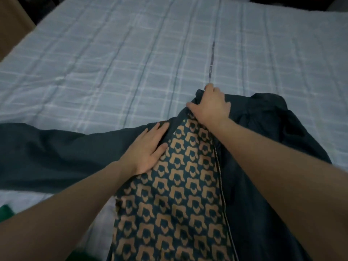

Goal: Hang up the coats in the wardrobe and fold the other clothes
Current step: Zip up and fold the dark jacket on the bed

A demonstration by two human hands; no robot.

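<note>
A dark teal zip jacket (56,153) lies spread on the bed, one sleeve stretched out to the left. Its front panel is turned back, showing a lining (169,204) with a tan repeating pattern beside the zipper (220,178). My left hand (148,149) lies flat, fingers together, on the jacket at the edge of the patterned lining. My right hand (209,106) grips the dark fabric near the collar at the top of the jacket, fingers curled over the edge.
The bed (131,53) is covered with a light blue checked sheet that stretches far beyond the jacket. Something green (5,211) shows at the lower left edge. A brown surface (13,21) stands past the bed's upper left corner.
</note>
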